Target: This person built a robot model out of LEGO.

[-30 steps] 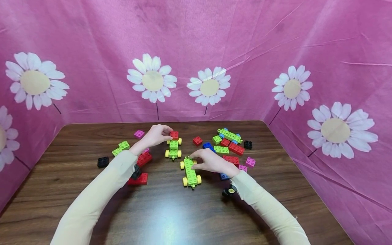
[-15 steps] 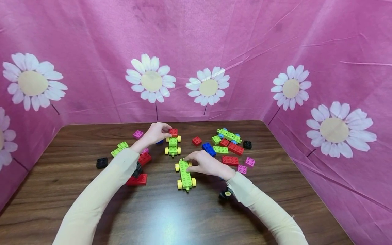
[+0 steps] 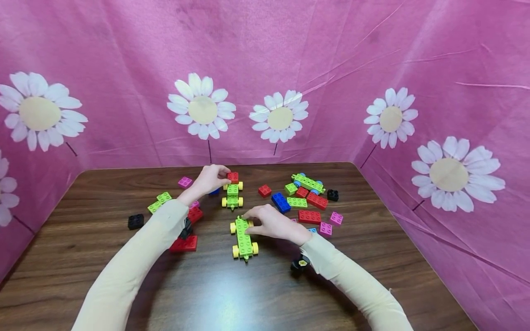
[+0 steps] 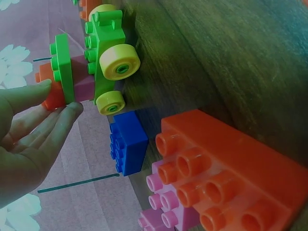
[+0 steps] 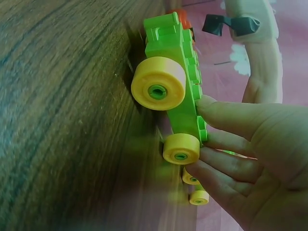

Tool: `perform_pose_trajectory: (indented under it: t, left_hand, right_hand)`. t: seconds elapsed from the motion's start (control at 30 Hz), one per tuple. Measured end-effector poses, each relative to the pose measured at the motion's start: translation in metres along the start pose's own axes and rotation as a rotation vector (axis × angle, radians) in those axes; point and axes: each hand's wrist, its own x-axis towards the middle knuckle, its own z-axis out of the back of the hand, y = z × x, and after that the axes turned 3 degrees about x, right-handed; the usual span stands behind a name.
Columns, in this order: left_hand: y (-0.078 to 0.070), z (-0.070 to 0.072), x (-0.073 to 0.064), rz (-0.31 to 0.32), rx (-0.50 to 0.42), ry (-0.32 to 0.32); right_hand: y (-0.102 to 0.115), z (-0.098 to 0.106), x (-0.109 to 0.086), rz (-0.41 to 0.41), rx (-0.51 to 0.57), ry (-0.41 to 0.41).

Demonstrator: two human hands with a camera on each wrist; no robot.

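Near the back of the table my left hand [image 3: 210, 178] pinches a red brick [image 3: 233, 177] between thumb and fingers. In the left wrist view that brick sits on a green brick [image 4: 63, 67], above a pink brick [image 4: 83, 79] and a green wheeled base [image 4: 107, 41] with yellow wheels. A second green wheeled base [image 3: 243, 239], bare on top, stands nearer the front. My right hand [image 3: 271, 221] grips its far end, thumb against the studs in the right wrist view. The two bases are lined up, slightly apart.
Left of the cars lie red bricks [image 3: 183, 243], a black brick [image 3: 135, 221], green bricks [image 3: 159, 202] and a blue brick [image 4: 129, 144]. To the right are a green base with blue wheels [image 3: 308, 183], a blue brick [image 3: 281, 202] and several loose bricks.
My right hand has slid the front wheeled base leftward, behind the other car. My left hand and the far car have shifted slightly farther back.
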Motion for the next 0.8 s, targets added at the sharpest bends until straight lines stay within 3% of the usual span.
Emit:
perform_pose_trajectory:
  t: [0.27,0.5,0.8]
  left_hand:
    - [-0.002,0.0,-0.002,0.007,-0.016,0.0]
    - [0.0,0.0,-0.001,-0.007,-0.016,-0.018]
    - [-0.001,0.001,-0.002,-0.006,-0.026,-0.017]
  right_hand:
    - [0.0,0.001,-0.001,0.0,0.014,-0.001]
    - [-0.013,-0.004,-0.002,0.041,0.01,-0.01]
    - [-0.001,0.001,-0.002,0.008,-0.008,-0.003]
